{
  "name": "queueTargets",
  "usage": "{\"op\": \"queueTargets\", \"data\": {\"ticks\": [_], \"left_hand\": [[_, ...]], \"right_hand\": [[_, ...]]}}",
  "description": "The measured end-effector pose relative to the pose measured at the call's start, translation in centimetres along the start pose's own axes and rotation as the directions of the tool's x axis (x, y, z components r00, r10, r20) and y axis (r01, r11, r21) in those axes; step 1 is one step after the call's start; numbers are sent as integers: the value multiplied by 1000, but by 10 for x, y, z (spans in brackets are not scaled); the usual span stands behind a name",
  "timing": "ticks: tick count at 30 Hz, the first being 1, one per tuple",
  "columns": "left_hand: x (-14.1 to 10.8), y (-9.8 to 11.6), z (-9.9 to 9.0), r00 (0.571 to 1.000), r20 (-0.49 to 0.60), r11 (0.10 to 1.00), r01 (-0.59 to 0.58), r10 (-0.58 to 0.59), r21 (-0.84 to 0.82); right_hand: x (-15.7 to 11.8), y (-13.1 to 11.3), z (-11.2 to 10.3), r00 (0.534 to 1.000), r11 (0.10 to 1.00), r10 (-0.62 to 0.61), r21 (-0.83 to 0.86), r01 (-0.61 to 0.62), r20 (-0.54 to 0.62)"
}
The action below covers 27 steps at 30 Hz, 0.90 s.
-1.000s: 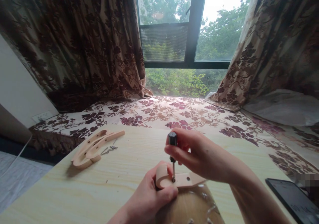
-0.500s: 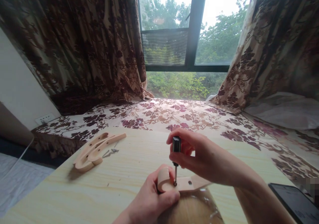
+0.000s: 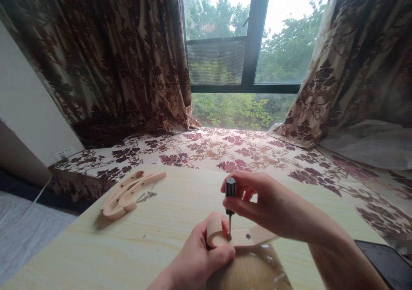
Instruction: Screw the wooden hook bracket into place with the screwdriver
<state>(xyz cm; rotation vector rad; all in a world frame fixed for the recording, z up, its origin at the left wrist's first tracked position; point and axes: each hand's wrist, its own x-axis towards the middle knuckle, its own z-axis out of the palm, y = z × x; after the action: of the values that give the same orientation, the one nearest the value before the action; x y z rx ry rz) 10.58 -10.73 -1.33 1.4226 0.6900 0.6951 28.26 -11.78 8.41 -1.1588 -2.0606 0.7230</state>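
My right hand (image 3: 249, 193) is closed around the black handle of a screwdriver (image 3: 230, 191), which stands nearly upright. Its metal tip goes into a hole in a pale wooden hook (image 3: 240, 237), close to the curled end. A second dark hole shows farther right on the hook. My left hand (image 3: 209, 247) grips the curled end, thumb in front and fingers behind. Under the hook lies a brown piece with a shiny, plastic-like surface (image 3: 251, 268); its lower part is cut off by the frame.
On the pale wood-grain table (image 3: 96, 255), two more wooden hooks (image 3: 128, 195) lie at the left beside several loose screws (image 3: 147, 196). A dark phone or tablet (image 3: 383, 260) rests at the right edge. Beyond the table is a flower-patterned window seat (image 3: 206, 148).
The view has shifted slightly, so everything sits a little farther right. Both hands keep their hold on the screwdriver and the hook, and the tip stays in the same hole.
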Motion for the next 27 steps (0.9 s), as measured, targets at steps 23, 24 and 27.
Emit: {"op": "queueTargets", "data": {"ticks": [23, 24, 27], "left_hand": [[1, -1, -1, 1000, -17, 1000, -13, 13, 21], [1, -1, -1, 1000, -19, 1000, -11, 12, 24], [2, -2, -1, 1000, -20, 1000, -2, 2, 21]], "right_hand": [[0, -6, -2, 998, 999, 14, 42, -16, 60], [0, -5, -1, 999, 999, 9, 35, -11, 53], [1, -3, 1, 999, 999, 36, -25, -37, -14]]}}
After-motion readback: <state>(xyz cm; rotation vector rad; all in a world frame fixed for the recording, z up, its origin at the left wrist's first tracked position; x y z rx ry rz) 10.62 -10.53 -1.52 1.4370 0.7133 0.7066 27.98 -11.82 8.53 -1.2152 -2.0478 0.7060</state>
